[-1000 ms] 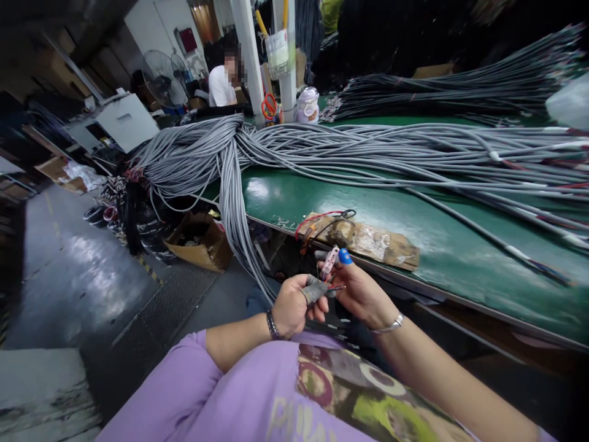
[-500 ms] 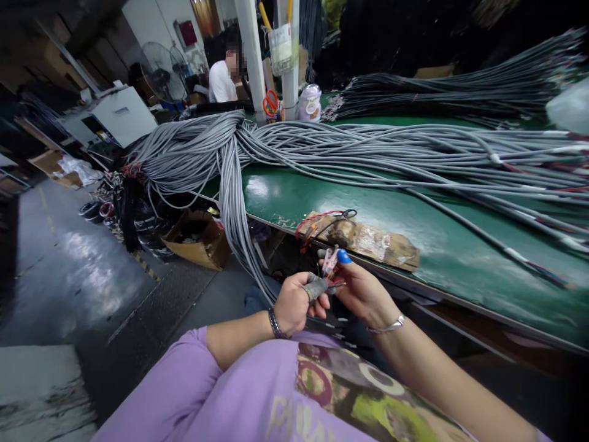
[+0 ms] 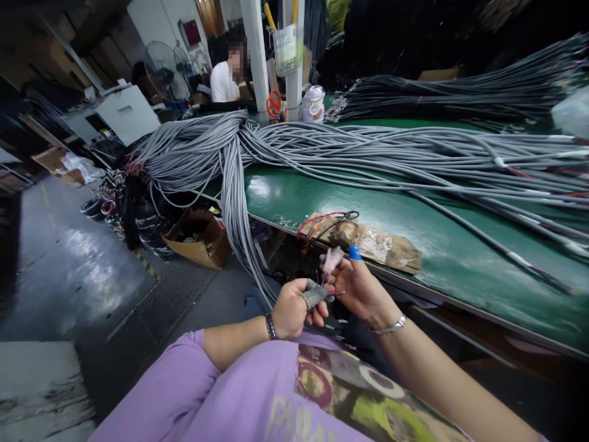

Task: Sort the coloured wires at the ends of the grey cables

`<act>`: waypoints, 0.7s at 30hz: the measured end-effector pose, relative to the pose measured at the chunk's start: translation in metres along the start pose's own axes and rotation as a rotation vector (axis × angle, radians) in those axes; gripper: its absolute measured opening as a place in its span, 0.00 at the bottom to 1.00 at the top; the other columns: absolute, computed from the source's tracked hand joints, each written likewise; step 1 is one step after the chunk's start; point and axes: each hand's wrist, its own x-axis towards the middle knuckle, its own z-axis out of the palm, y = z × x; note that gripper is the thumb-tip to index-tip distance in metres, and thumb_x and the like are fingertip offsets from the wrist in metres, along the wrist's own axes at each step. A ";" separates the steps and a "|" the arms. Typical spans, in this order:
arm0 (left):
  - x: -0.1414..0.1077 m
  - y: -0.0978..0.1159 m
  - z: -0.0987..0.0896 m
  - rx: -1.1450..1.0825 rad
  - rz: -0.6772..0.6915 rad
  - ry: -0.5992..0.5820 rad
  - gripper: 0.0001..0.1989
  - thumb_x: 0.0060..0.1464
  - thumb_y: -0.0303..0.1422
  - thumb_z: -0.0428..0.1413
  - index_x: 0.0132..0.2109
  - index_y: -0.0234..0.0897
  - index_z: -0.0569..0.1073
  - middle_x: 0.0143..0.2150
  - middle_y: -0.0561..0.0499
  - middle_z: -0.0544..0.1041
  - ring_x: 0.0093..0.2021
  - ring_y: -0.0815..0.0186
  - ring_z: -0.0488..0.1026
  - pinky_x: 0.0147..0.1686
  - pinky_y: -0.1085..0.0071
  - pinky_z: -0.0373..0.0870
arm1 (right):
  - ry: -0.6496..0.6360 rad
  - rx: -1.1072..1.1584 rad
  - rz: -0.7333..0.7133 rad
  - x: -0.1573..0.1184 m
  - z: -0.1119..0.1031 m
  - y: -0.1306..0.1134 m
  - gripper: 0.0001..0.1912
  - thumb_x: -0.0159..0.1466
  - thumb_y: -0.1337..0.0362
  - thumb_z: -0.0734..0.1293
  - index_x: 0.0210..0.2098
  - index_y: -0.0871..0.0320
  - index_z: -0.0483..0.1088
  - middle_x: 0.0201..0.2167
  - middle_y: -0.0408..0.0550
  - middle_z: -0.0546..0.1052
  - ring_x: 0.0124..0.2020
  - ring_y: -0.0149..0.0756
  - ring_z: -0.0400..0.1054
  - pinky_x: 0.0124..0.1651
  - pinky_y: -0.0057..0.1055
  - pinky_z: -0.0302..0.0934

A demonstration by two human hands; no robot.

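My left hand (image 3: 294, 308), with grey tape round its thumb, is closed on a cable end whose thin coloured wires (image 3: 334, 292) stick out to the right. Beside it is my right hand (image 3: 361, 288), its thumb raised and wrapped in blue tape, its fingers curled round the wires. A small pale pink piece (image 3: 333, 259), blurred, shows at the right hand's fingertips. Just beyond the hands, a worn wooden block (image 3: 391, 248) lies along the green table's edge, with red and black leads (image 3: 324, 224) at its left end.
Grey cables (image 3: 368, 150) stretch across the green table (image 3: 280, 193), and a bunch hangs over its front edge. Black cables (image 3: 432, 92) lie behind. A white post (image 3: 254, 55) stands near a lidded jar (image 3: 313, 103). A person (image 3: 224, 81) sits further back. A cardboard box (image 3: 197, 242) is below left.
The right thumb has lifted away from the pink piece, and the right hand has opened slightly. The pink piece is now blurred. The left hand has barely moved.
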 end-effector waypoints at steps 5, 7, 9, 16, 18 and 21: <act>0.000 0.004 0.004 -0.105 0.021 0.037 0.18 0.42 0.44 0.62 0.27 0.34 0.67 0.19 0.54 0.72 0.13 0.75 0.65 0.11 0.79 0.48 | -0.014 -0.057 -0.082 0.002 -0.001 0.000 0.17 0.53 0.49 0.74 0.27 0.57 0.72 0.20 0.41 0.71 0.21 0.28 0.61 0.24 0.25 0.60; 0.002 0.007 0.006 -0.131 0.017 0.048 0.17 0.41 0.43 0.61 0.27 0.34 0.67 0.19 0.54 0.72 0.13 0.75 0.65 0.11 0.80 0.48 | 0.005 -0.083 -0.140 0.001 -0.002 0.003 0.19 0.53 0.46 0.72 0.27 0.57 0.73 0.20 0.42 0.71 0.21 0.29 0.61 0.25 0.26 0.60; 0.004 0.008 0.008 -0.142 0.008 0.048 0.16 0.41 0.42 0.61 0.28 0.34 0.67 0.19 0.54 0.72 0.13 0.75 0.65 0.11 0.80 0.48 | 0.051 -0.153 -0.243 0.000 -0.003 0.007 0.21 0.54 0.44 0.71 0.26 0.56 0.73 0.21 0.43 0.71 0.22 0.30 0.62 0.26 0.28 0.61; 0.009 0.004 0.007 -0.123 0.015 0.041 0.16 0.42 0.42 0.60 0.28 0.34 0.67 0.19 0.53 0.72 0.13 0.75 0.65 0.11 0.80 0.48 | -0.022 -0.073 -0.101 0.008 -0.005 0.012 0.23 0.54 0.41 0.69 0.28 0.56 0.76 0.22 0.45 0.75 0.23 0.35 0.67 0.28 0.32 0.64; 0.010 0.003 0.007 -0.119 0.015 0.043 0.16 0.42 0.43 0.60 0.28 0.34 0.67 0.19 0.53 0.72 0.13 0.75 0.65 0.11 0.80 0.48 | -0.017 -0.021 -0.074 0.011 -0.007 0.012 0.21 0.53 0.42 0.71 0.28 0.55 0.77 0.23 0.46 0.77 0.24 0.36 0.68 0.30 0.32 0.66; 0.011 0.001 0.007 -0.101 0.004 0.044 0.16 0.42 0.43 0.60 0.28 0.34 0.67 0.19 0.54 0.72 0.13 0.75 0.65 0.11 0.80 0.48 | 0.002 0.010 -0.076 0.014 -0.009 0.013 0.19 0.54 0.44 0.72 0.27 0.55 0.77 0.24 0.44 0.78 0.23 0.33 0.69 0.29 0.30 0.66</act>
